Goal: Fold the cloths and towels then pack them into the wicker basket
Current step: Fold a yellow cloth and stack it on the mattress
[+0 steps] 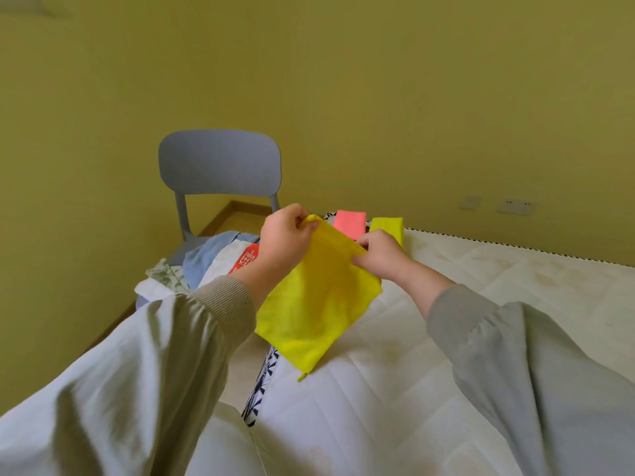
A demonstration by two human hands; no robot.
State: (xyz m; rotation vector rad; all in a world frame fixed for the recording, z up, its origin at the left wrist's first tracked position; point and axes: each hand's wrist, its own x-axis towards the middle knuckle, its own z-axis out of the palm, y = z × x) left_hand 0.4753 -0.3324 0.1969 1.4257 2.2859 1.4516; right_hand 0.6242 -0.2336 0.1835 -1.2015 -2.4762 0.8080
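Note:
A yellow cloth (pixel 316 304) hangs in the air over the near corner of the white mattress (pixel 446 338). My left hand (pixel 285 235) pinches its top left corner. My right hand (pixel 379 252) pinches the top edge further right. The cloth looks doubled over, and its lower corner droops toward the mattress edge. Behind my hands, a folded pink cloth (pixel 350 222) and a folded yellow cloth (pixel 390 226) lie side by side at the mattress's far corner. No wicker basket is in view.
A grey chair (pixel 220 163) stands by the yellow wall, its seat piled with loose cloths (pixel 206 259) in blue, white, floral and red print. A strip of floor separates the chair and mattress. Wall sockets (pixel 515 206) sit at right.

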